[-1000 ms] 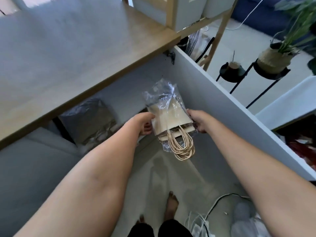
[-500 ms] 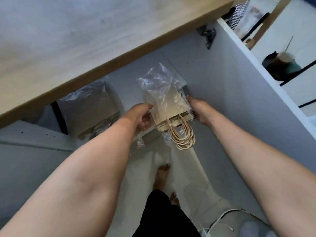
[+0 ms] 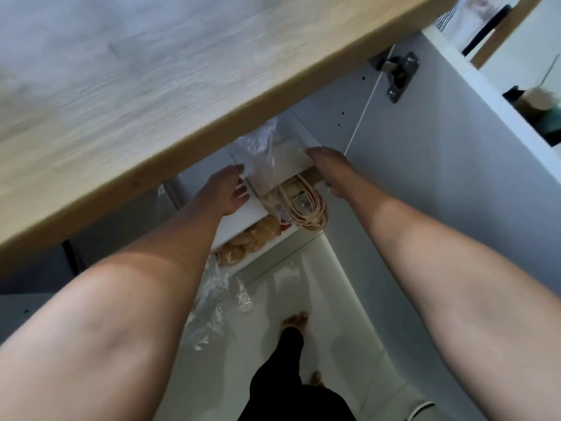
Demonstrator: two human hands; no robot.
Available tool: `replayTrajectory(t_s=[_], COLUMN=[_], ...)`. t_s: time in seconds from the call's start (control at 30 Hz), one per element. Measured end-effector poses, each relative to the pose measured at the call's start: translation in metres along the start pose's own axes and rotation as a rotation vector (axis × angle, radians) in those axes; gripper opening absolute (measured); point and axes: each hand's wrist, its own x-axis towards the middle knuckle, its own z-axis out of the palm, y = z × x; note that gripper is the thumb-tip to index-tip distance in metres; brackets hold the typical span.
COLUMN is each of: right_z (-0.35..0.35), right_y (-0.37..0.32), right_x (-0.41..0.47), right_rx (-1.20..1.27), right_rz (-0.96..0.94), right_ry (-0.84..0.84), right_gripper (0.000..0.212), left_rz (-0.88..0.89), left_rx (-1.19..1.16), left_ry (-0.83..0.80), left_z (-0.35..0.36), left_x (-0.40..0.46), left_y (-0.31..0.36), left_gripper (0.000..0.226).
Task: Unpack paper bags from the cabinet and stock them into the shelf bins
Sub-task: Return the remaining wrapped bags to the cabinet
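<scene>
Since the earlier frame, both hands have carried the paper bag bundle (image 3: 280,168) under the wooden countertop (image 3: 151,95) onto the cabinet shelf (image 3: 243,218). Left hand (image 3: 226,192) and right hand (image 3: 326,165) grip its sides.

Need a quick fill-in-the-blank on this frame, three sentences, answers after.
1. The pack of paper bags is wrapped in clear ____.
2. The left hand and right hand hold the pack from ____ sides.
3. The pack's looped ____ hang below it.

Answers: plastic; opposite; handles
</scene>
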Motion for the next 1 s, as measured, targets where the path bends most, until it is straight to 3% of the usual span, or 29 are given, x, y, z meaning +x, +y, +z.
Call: replayTrajectory(t_s=[0.1,0.33,0.47,0.57,0.63,0.77,0.9,1.0], right_z=[0.000,-0.003,-0.014,-0.028,-0.040,-0.071,-0.095,-0.117], right_y=[-0.009,-0.011,-0.007,-0.011,-0.015,-0.033,-0.044,-0.042], right_x=[0.000,-0.032,-0.079,-0.123,-0.152,-0.201,-0.226,-0.228], right_rx=[-0.019,-0.074,-0.112,-0.166,-0.226,-0.458,-0.675,-0.933], right_rz=[-0.044,-0.114,-0.157,-0.218,-0.272,-0.452,-0.679,-0.675], right_ry=[-0.022,-0.030,-0.062,-0.055,-0.053,-0.006,0.157,0.285], right_gripper=[0.041,0.043,0.045,0.046,0.050,0.055,0.051,0.063], left_rz=[-0.009,0.038,0.131,0.309,0.469,0.733,0.997,1.153], left_rx=[-0.006,-0.012,0.285,0.703,0.863,1.145,1.321,1.340], left_ry=[-0.022,-0.017,0.051,0.074,0.079,0.134,0.216,0.398], left_z=[0.003,0.006,0.005,0.010,0.011,0.004,-0.004,-0.019], left_x=[0.003,-0.035,-0.086,-0.140,-0.177,-0.242,-0.286,-0.301], left_y=[0.001,0.005,-0.001,-0.012,-0.016,-0.006,0.018,0.043], left_gripper=[0.053,0.048,0.050,0.030,0.023,0.037,0.034,0.038])
